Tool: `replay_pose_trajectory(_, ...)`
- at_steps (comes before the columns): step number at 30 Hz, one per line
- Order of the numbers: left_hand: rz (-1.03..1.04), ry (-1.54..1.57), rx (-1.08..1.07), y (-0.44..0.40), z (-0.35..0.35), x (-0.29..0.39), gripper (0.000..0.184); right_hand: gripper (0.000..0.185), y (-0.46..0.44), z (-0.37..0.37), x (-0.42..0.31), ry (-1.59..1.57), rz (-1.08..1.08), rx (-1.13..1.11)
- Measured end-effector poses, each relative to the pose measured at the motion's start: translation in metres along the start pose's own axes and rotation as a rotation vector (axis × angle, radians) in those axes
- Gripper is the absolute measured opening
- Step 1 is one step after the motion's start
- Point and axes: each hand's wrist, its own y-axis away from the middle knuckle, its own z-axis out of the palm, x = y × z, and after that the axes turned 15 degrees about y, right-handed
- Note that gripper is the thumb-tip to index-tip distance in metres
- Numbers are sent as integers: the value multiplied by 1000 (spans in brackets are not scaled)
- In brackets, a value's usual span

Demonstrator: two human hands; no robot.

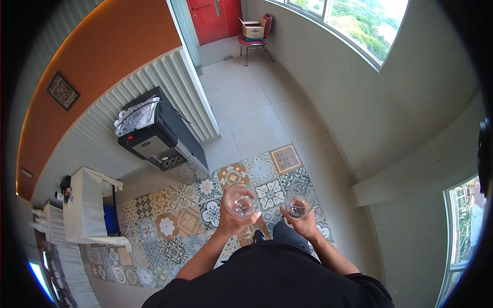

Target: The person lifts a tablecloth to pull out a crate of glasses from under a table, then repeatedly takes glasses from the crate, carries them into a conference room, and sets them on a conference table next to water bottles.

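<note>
In front of my body I carry two clear drinking glasses, one per hand. My left hand (pixel 235 222) is wrapped round the left glass (pixel 241 199), whose open rim faces up toward me. The right glass (pixel 300 199) is in the grip of my right hand (pixel 302 223), with the fingers closed about its lower part. Both glasses look see-through, and the floor pattern shows through the right one. They are held apart, above the patterned tiles. Some fingers are hidden behind the glass.
Patterned tiles (pixel 187 220) lie underfoot, meeting plain floor tiles (pixel 257 131). A black water dispenser (pixel 167 136) stands left, beside a table with white cloth (pixel 84 210). Ahead, a red chair (pixel 264 36) bears a cardboard box (pixel 253 30) near a red door (pixel 208 20). A grey wall (pixel 328 97) runs along the right.
</note>
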Motion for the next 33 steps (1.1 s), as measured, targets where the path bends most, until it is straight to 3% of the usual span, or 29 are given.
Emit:
replay_pose_trajectory(10, 54, -146, 20, -226, -15, -38, 81, 31, -251, -35, 10, 0, -66, -75)
replay_pose_trajectory(13, 48, -179, 78, -291, -13, -41, 81, 18, -323, -68, -31, -4, 19, -143)
replay_pose_trajectory(17, 169, -419, 80, -379, -15, -35, 82, 18, -418, -91, -41, 68, -148, -171)
replay_pose_trajectory(20, 106, -300, 186, -430, -9, -23, 82, 19, -481, -101, -53, 81, -75, -270)
replay_pose_trajectory(22, 111, -100, 220, -460, -21, -32, 81, 22, -524, -97, -45, 81, -149, -266)
replay_pose_trajectory(25, 64, -135, 233, -509, -50, -42, 88, 27, -588, -85, -58, 59, -180, -265)
replay_pose_trajectory(33, 114, -46, 282, -687, -131, -42, 82, 32, -785, -37, -88, 83, -212, -341)
